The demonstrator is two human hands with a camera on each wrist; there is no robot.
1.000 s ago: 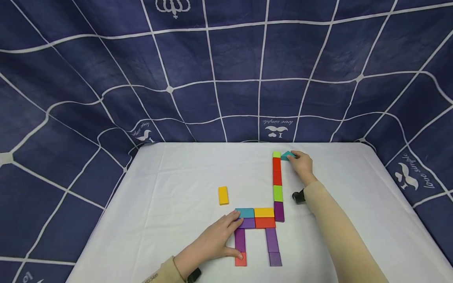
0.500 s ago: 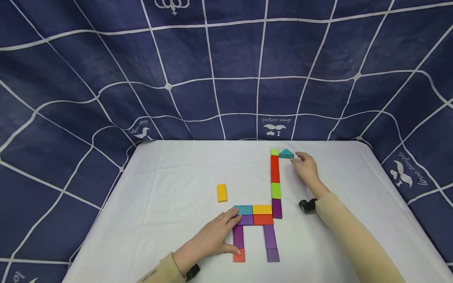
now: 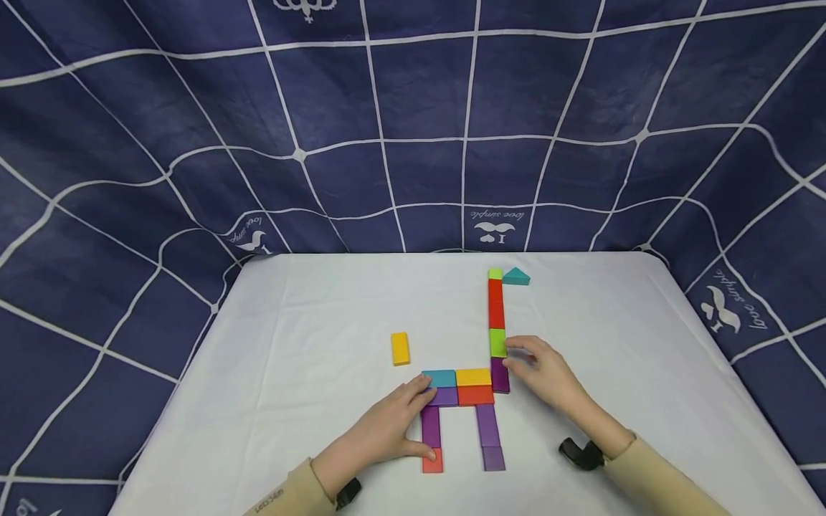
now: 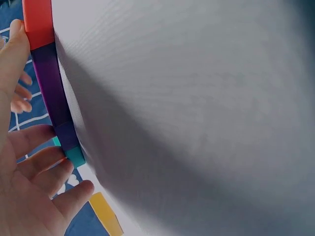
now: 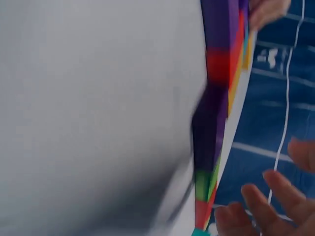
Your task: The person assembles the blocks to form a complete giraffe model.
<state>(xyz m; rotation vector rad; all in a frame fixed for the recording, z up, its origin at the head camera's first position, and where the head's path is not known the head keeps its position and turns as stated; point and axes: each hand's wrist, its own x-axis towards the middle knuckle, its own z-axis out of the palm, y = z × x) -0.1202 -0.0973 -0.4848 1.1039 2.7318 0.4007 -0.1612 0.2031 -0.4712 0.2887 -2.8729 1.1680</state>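
Note:
Flat wooden blocks lie joined in a figure on the white tablecloth. My left hand (image 3: 387, 426) rests along its left side: the fingers touch the teal block (image 3: 442, 378) and violet block (image 3: 447, 396), the thumb the coral block (image 3: 433, 464). My right hand (image 3: 548, 373) holds nothing, its fingers loosely bent beside the lime block (image 3: 497, 342) and dark purple block (image 3: 500, 375) of the upright column. Red blocks (image 3: 495, 304) continue that column up to a small lime block (image 3: 495, 274), where a teal triangle block (image 3: 516, 277) lies to the right. Its fingers look apart from the column in the right wrist view.
A loose yellow block (image 3: 400, 349) lies left of the column, above my left hand. Two purple blocks (image 3: 488, 426) form the right leg. Navy curtain (image 3: 419, 172) with white lines stands behind the table (image 3: 323, 308). Dark wrist devices (image 3: 581, 454) hang at both wrists.
My right hand has let go of the teal triangle block by the column's top and come down toward the lower column. My left hand stays in place; the view shifts slightly.

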